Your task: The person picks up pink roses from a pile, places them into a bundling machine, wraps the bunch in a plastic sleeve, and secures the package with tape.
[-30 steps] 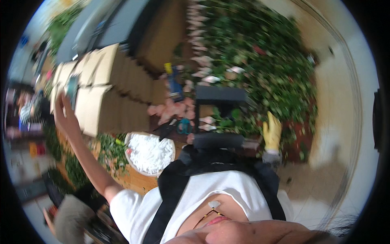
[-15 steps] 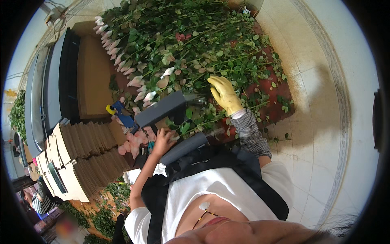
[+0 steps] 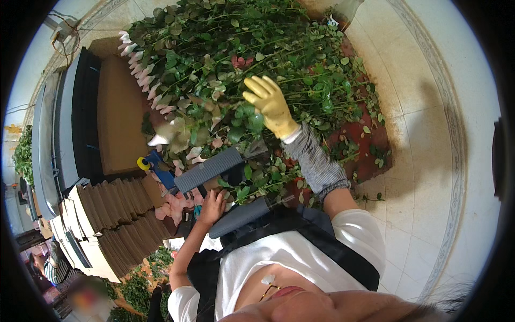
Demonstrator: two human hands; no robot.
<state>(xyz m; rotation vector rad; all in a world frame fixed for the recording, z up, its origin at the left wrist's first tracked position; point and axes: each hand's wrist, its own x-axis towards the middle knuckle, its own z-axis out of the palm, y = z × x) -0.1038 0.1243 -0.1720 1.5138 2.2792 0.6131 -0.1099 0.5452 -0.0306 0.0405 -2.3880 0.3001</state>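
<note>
Rose [image 3: 157, 140], blurred over the rose pile [image 3: 300, 64], could snag its leaves if you draw it askew, your gloved right hand [image 3: 272, 106] extended beside it, your left hand [image 3: 212, 206] curled by the grey padded bar [image 3: 209, 170], both grips impossible to tell.

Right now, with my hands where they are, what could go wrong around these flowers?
Your bare left hand is close to the leafy stems between the grey bars, so it might get scratched. Your gloved right hand is over a thickly overlapping flower pile, where leaves could snag. The blue tape dispenser sits near the upper bar's left end and might get knocked.
</note>
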